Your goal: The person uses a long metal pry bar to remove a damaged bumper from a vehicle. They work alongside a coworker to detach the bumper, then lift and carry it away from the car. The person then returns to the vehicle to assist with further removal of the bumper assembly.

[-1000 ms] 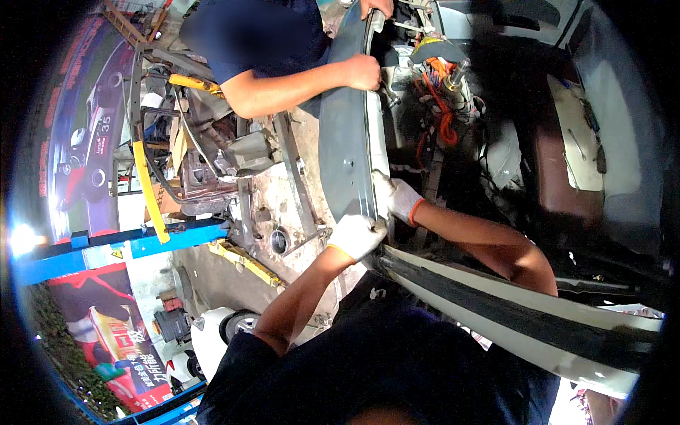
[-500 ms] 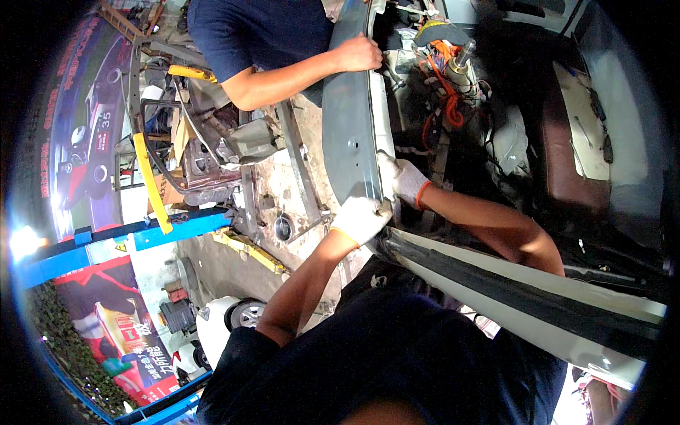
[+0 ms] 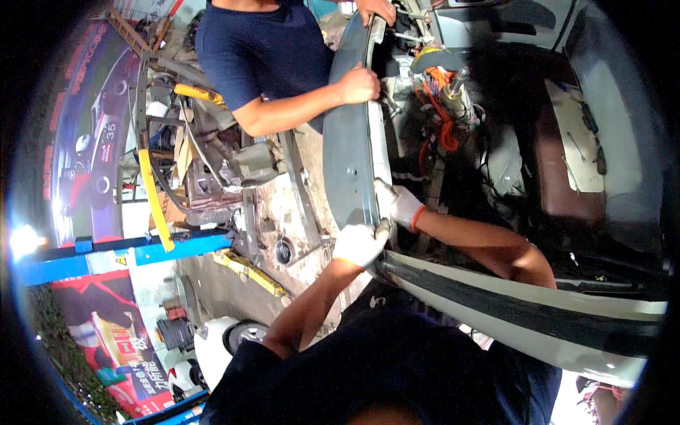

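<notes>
A long grey car body panel [image 3: 350, 152] with a pale inner edge runs away from me up the middle. My left hand [image 3: 360, 244], in a white knit glove, is closed around its near corner. Just to the right, my right hand [image 3: 404, 205], gloved with an orange cuff, has its fingers closed on the panel's pale inner edge. Farther along, a co-worker in a dark blue T-shirt [image 3: 265, 57] grips the same edge with one bare hand [image 3: 360, 85]. The co-worker's other hand [image 3: 377, 10] rests at the panel's far end.
Right of the panel lies the stripped car interior, with orange cables [image 3: 443, 127] and a brown seat [image 3: 567, 191] bearing a pale board with tools. A pale body sill [image 3: 524, 304] crosses the lower right. Blue [image 3: 170, 249] and yellow [image 3: 154, 198] lift parts stand left, near scrap metal frames.
The scene sits slightly lower in the view, and the co-worker's second hand now shows at the panel's far end. My hands keep the same hold on the panel.
</notes>
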Demonstrator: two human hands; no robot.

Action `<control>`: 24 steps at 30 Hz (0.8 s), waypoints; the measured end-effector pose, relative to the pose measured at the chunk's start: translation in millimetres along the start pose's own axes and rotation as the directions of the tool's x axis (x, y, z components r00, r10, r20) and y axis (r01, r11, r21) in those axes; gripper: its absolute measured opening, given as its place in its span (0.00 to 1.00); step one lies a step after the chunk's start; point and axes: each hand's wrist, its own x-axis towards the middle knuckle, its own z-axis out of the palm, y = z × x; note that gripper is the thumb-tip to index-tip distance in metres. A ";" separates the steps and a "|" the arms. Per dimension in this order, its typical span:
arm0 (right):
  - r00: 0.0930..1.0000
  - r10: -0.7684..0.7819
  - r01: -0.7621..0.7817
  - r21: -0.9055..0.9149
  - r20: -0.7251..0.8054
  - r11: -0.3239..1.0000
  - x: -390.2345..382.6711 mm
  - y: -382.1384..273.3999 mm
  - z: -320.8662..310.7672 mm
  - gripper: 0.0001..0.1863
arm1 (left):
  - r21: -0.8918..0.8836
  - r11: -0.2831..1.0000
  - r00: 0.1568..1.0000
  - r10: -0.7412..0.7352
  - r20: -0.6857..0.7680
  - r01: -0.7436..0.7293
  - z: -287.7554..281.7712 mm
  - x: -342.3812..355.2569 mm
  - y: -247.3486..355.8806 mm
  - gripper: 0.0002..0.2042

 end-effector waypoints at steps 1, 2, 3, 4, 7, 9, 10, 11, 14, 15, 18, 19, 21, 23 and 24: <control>0.995 0.067 -0.070 0.034 0.078 0.997 6.5 15.8 14.4 0.24 | 0.024 0.999 0.999 -0.046 -0.021 0.047 15.2 -6.2 -17.6 0.26; 0.995 0.039 -0.044 0.057 0.090 0.997 -4.3 -1.1 13.2 0.25 | 0.056 0.998 0.999 0.012 -0.050 -0.009 18.5 -6.1 -21.7 0.25; 0.995 0.012 -0.021 0.079 0.104 0.997 -15.1 -18.3 13.7 0.26 | 0.088 0.994 0.995 0.069 -0.077 -0.062 19.8 -2.8 -25.4 0.23; 0.998 0.012 -0.016 0.065 0.069 0.998 -15.8 -21.9 14.1 0.27 | 0.164 0.977 0.991 0.135 0.003 -0.133 16.9 3.3 -26.2 0.20; 0.990 0.102 -0.110 0.076 0.098 0.991 -16.9 -24.8 11.4 0.26 | 0.232 0.957 0.984 0.165 0.058 -0.175 10.2 4.6 -24.5 0.19; 0.993 0.077 -0.078 0.008 0.093 0.997 -6.5 -14.2 9.4 0.23 | 0.215 0.965 0.987 0.158 -0.005 -0.153 12.6 4.9 -21.8 0.19; 0.992 0.072 -0.072 0.005 0.099 0.997 -5.3 -13.3 12.2 0.23 | 0.201 0.968 0.986 0.159 -0.042 -0.148 21.5 5.0 -31.8 0.19; 0.993 0.066 -0.067 0.004 0.099 0.998 -4.5 -11.4 14.4 0.22 | 0.187 0.971 0.983 0.165 -0.074 -0.149 29.6 8.1 -41.7 0.19; 0.988 0.013 -0.044 0.203 0.152 0.978 23.7 20.0 7.6 0.27 | 0.233 0.955 0.980 0.196 -0.038 -0.182 17.4 8.5 -26.2 0.19; 0.984 0.055 -0.097 0.249 0.171 0.964 25.0 18.8 7.7 0.27 | 0.226 0.960 0.982 0.181 -0.057 -0.164 20.9 9.9 -29.9 0.19; 0.949 0.188 -0.276 0.375 0.255 0.885 14.2 11.0 14.0 0.31 | 0.225 0.967 0.988 0.137 -0.076 -0.116 29.5 3.8 -40.3 0.21; 0.931 0.233 -0.336 0.410 0.280 0.848 4.0 -2.0 13.6 0.32 | 0.237 0.964 0.989 0.136 -0.062 -0.118 24.9 2.2 -35.9 0.21; 0.950 0.222 -0.244 0.077 0.221 0.967 -6.5 -21.4 3.8 0.37 | 0.272 0.952 0.987 0.159 -0.036 -0.143 19.6 5.1 -31.0 0.20; 0.984 0.128 -0.075 -0.365 0.124 0.928 -8.8 -29.3 -25.6 0.39 | 0.315 0.930 0.979 0.201 -0.014 -0.187 18.3 13.1 -28.3 0.19; 0.972 0.014 0.105 -0.486 0.235 0.868 -11.4 -27.5 -39.6 0.41 | 0.339 0.916 0.973 0.231 -0.011 -0.214 23.6 13.1 -35.7 0.17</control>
